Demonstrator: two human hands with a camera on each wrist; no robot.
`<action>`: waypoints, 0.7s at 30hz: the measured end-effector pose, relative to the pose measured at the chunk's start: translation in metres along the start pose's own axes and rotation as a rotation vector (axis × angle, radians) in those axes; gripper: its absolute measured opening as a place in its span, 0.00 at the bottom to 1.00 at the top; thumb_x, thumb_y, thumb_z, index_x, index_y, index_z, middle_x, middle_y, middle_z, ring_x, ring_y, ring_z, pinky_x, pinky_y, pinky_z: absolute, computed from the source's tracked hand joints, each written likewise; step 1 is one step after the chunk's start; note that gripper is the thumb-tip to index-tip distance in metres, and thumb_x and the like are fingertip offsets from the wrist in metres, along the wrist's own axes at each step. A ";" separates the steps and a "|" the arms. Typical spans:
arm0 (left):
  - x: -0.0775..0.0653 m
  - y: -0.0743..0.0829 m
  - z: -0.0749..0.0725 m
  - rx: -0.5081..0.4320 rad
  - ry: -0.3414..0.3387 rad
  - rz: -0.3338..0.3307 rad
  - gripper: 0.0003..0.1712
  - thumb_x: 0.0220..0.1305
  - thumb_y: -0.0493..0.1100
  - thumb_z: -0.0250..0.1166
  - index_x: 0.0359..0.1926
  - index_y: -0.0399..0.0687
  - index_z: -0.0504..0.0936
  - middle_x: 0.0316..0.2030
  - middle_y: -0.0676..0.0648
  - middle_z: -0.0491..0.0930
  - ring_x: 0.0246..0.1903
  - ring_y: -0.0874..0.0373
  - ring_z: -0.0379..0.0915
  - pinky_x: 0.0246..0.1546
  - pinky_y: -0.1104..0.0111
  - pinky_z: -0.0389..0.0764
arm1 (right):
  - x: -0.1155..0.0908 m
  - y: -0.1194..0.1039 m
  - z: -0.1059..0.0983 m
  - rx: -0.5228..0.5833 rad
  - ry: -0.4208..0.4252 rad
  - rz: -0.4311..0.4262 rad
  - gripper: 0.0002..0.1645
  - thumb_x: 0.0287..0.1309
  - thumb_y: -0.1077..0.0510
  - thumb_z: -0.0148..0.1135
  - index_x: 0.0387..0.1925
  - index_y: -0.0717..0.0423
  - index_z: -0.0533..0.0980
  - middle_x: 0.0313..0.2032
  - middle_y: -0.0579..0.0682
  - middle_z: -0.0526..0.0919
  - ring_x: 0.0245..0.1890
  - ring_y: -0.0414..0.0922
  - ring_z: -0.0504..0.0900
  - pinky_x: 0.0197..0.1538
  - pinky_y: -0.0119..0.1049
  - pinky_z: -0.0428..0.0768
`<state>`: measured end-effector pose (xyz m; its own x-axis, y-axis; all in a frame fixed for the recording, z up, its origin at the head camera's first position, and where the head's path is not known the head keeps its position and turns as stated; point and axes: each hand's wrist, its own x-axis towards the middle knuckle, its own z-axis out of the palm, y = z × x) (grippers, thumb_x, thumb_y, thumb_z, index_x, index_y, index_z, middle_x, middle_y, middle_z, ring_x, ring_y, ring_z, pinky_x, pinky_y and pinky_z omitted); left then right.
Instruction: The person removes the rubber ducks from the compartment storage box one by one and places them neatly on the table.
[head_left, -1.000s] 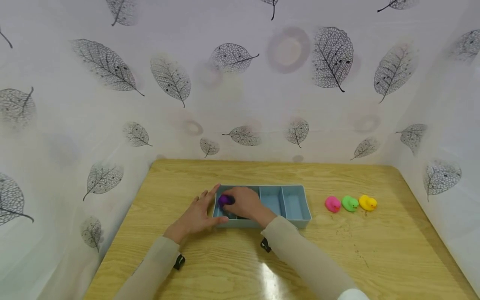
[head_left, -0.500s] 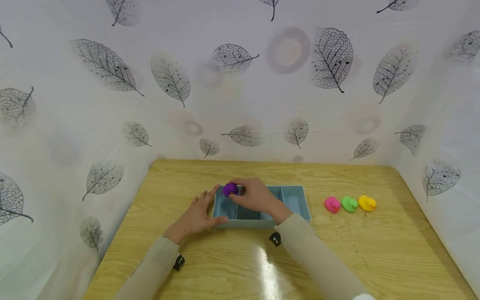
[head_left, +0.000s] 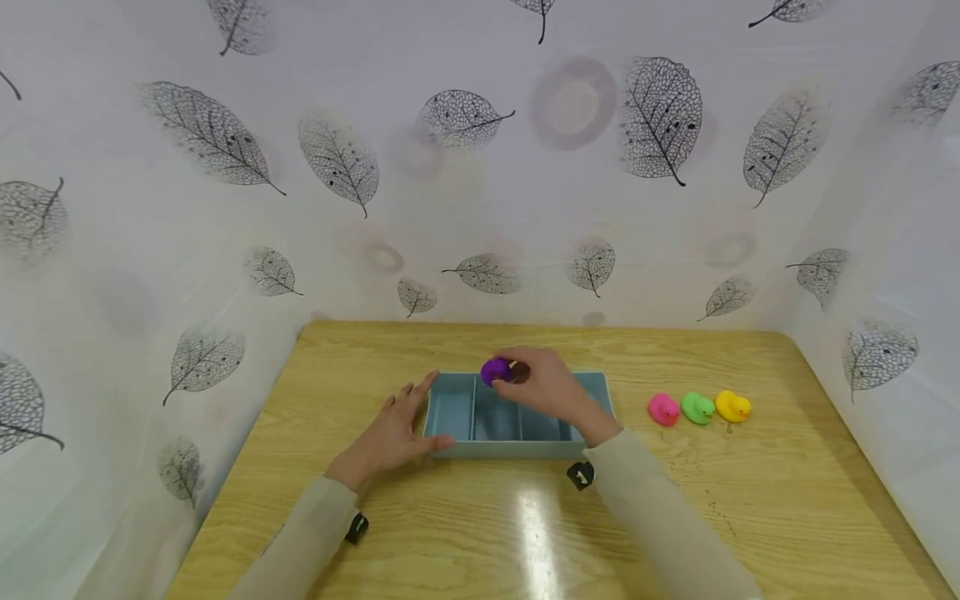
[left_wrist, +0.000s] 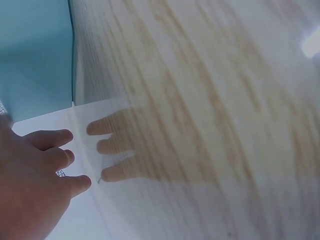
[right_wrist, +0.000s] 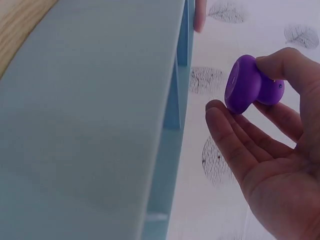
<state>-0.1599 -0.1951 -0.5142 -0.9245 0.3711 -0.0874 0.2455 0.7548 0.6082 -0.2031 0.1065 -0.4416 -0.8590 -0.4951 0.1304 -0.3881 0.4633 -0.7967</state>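
Note:
A purple rubber duck [right_wrist: 244, 86] is pinched between the thumb and fingers of my right hand [head_left: 551, 385]. In the head view it is lifted over the back rim of a blue-grey divided tray [head_left: 502, 449], near the second compartment from the left. The right wrist view shows the duck's flat base facing the tray side. My left hand [head_left: 386, 435] rests at the tray's left end, thumb along the front corner and fingers reaching to the back corner. Its fingers are spread and fairly straight. Both left compartments hold nothing; my right hand partly covers those on the right.
Right of the tray, a pink duck [head_left: 663, 409], a green duck [head_left: 698, 408] and a yellow duck [head_left: 732, 407] stand in a row on the wooden table [head_left: 450, 533]. A leaf-patterned white curtain [head_left: 480, 208] surrounds the table's back and sides.
My right hand has raised the purple duck out of the leftmost compartment and carried it right and toward the back rim. My left hand has stayed at the tray's left end.

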 end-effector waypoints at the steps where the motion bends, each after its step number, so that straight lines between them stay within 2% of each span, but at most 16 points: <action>1: 0.000 0.000 0.000 0.000 0.000 0.002 0.64 0.61 0.75 0.68 0.86 0.71 0.40 0.81 0.38 0.58 0.82 0.30 0.44 0.79 0.32 0.47 | -0.002 0.002 -0.003 0.006 0.009 0.006 0.28 0.63 0.57 0.73 0.63 0.60 0.81 0.52 0.58 0.89 0.45 0.47 0.90 0.48 0.32 0.89; 8: 0.000 -0.001 0.002 0.004 0.002 0.012 0.64 0.62 0.75 0.68 0.86 0.69 0.40 0.82 0.37 0.56 0.82 0.30 0.44 0.78 0.30 0.49 | -0.019 0.014 -0.030 0.016 0.061 -0.037 0.28 0.63 0.61 0.72 0.63 0.65 0.80 0.56 0.63 0.87 0.48 0.53 0.90 0.52 0.42 0.90; 11: 0.000 0.000 0.002 0.010 0.000 0.016 0.64 0.62 0.74 0.68 0.86 0.68 0.40 0.82 0.38 0.56 0.82 0.30 0.44 0.78 0.31 0.48 | -0.027 0.021 -0.040 0.002 0.071 -0.021 0.29 0.63 0.62 0.72 0.64 0.64 0.80 0.57 0.62 0.86 0.48 0.52 0.90 0.52 0.44 0.90; 21: -0.002 0.003 -0.001 -0.004 -0.003 0.016 0.64 0.63 0.74 0.68 0.86 0.66 0.41 0.82 0.40 0.55 0.82 0.31 0.43 0.78 0.30 0.47 | -0.049 0.039 -0.061 -0.072 0.118 0.018 0.28 0.63 0.61 0.71 0.65 0.59 0.81 0.56 0.61 0.87 0.47 0.51 0.89 0.51 0.43 0.90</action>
<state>-0.1577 -0.1943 -0.5118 -0.9197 0.3844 -0.0797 0.2590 0.7466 0.6128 -0.1968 0.1940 -0.4430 -0.8977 -0.3981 0.1888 -0.3916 0.5246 -0.7559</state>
